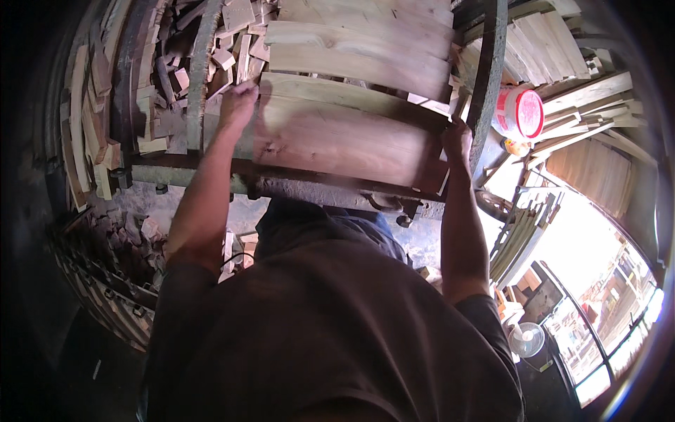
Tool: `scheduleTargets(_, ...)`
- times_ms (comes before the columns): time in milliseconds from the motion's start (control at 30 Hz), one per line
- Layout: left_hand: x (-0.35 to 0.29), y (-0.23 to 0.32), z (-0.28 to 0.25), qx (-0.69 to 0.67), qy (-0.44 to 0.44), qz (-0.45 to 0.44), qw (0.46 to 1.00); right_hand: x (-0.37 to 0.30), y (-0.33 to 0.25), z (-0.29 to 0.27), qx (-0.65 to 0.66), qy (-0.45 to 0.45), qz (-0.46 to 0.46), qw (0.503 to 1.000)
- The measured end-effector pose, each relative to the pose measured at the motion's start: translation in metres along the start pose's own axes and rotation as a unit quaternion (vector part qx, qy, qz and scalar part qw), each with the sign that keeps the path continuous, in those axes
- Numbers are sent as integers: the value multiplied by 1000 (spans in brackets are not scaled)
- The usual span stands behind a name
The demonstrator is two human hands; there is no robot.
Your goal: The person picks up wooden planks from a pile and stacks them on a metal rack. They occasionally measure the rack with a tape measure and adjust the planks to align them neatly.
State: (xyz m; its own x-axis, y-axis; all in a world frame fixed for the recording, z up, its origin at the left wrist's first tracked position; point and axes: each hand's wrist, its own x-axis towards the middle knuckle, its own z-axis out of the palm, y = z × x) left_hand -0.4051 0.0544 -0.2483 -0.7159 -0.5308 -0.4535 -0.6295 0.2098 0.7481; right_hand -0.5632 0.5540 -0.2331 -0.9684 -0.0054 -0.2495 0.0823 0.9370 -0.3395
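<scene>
Across the metal frame in front of me lies a pale wooden board (pixel 344 141). Its left end is by my left hand (pixel 239 107), whose fingers are curled closed at the far corner. At the opposite end my right hand (pixel 458 143) is also closed around the board's edge, close to a dark upright bar. A narrow gap parts this board from another wooden board (pixel 358 60) lying farther away. The undersides of the boards and some of my fingertips are hidden.
A dark metal rail (pixel 316 176) runs between my body and the boards. Offcuts (pixel 225 56) are heaped beyond the left bars. To the right stand a white and red bucket (pixel 519 112), stacked planks (pixel 590 98) and a fan (pixel 526 340).
</scene>
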Motion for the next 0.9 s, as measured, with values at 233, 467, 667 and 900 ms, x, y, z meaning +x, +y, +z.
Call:
scheduleTargets(233, 12, 20, 9, -60, -44, -9, 997, 13, 9, 5, 218, -122, 122, 961)
scheduleTargets(467, 3, 5, 19, -52, -96, -64, 992, -60, 11, -14, 318, 8, 69, 946)
scheduleTargets(667, -48, 28, -8, -19, -125, -74, 989, -202, 28, -47, 243, 239, 169, 925)
scheduleTargets(900, -85, -12, -44, 92, -188, -52, 976, -316, 113, 87, 611, -41, 567, 550)
